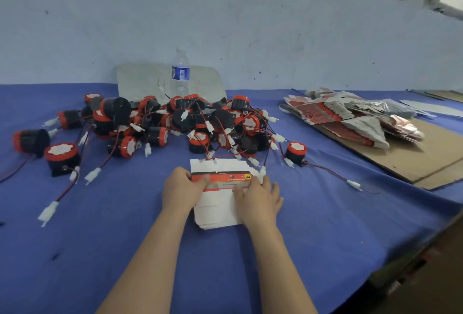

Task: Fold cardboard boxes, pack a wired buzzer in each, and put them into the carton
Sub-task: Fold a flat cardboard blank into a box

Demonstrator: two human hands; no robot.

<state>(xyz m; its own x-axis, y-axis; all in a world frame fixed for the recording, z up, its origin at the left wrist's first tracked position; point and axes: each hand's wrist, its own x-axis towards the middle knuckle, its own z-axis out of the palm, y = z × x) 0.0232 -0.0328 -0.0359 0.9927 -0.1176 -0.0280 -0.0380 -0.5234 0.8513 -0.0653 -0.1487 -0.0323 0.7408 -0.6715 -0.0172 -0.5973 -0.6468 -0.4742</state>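
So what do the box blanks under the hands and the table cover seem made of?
Box blanks: thin card, probably; matte white with a red printed band, notched die-cut edges. Table cover: blue cloth, seemingly; matte, creased, draping over the edge.

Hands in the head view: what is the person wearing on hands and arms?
Nothing visible. The left hand and right hand are bare, with no gloves, rings or watch. The left forearm and right forearm are uncovered to the frame's bottom edge; no sleeve shows.

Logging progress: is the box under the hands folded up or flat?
Flat: the box blank lies spread on the blue cloth, no sides raised.
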